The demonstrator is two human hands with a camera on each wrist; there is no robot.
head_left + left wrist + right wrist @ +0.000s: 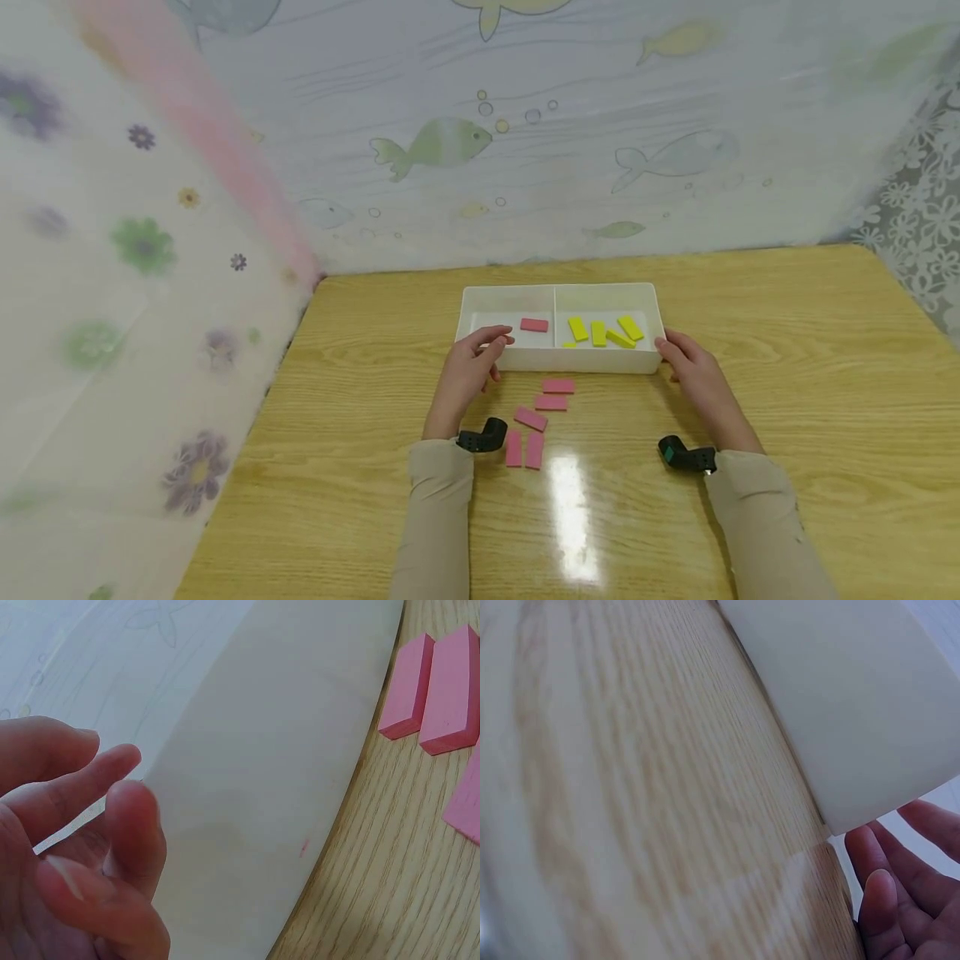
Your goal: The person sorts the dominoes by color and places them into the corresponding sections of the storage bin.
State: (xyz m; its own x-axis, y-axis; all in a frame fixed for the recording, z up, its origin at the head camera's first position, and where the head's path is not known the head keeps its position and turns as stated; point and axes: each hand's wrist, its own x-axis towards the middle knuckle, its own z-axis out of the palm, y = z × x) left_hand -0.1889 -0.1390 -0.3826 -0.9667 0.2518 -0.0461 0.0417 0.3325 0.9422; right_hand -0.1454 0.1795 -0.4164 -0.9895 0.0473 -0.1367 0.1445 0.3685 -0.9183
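Note:
A white two-compartment box (577,360) stands on the table. My left hand (471,367) reaches over the front rim of its left compartment, fingers loosely bent and thumb apart. Nothing shows between those fingers in the left wrist view. A pink block (534,325) lies in that compartment, and a sliver of reddish colour shows beside my fingertips. Several yellow blocks (598,333) lie in the right compartment. My right hand (693,367) is at the box's front right corner, fingers (866,855) against the end wall, thumb off the front wall in the right wrist view.
Several pink blocks (551,403) lie on the wooden table (360,400) in front of the box, close to my left wrist. Behind stands a wall covering (555,208) with fish drawings. Another with flowers (142,246) stands along the left side.

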